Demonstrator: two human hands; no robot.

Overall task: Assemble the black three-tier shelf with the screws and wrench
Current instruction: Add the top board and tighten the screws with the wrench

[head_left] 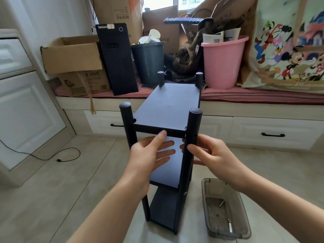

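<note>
Currently black shelf (166,109) upright on floor: 3 boards, 4 posts. Left hand (149,153) reaches under top board, fingers straight, thumb on its front edge. Right hand (212,155) grips near-right post (193,127). Grey tray (245,223) beside it holds small hardware. PC tower (116,58) reads "ThinkCentre"; box (84,83) "X-2019".

Across the top of my view I see a window seat crowded with a pink bucket (222,64), a dark bin (149,62) stuffed with paper cups, a black computer tower (116,58) and open cardboard boxes (71,55). A cartoon-print bag (287,42) fills the upper right. A black cable (52,155) trails across the floor at left.
</note>
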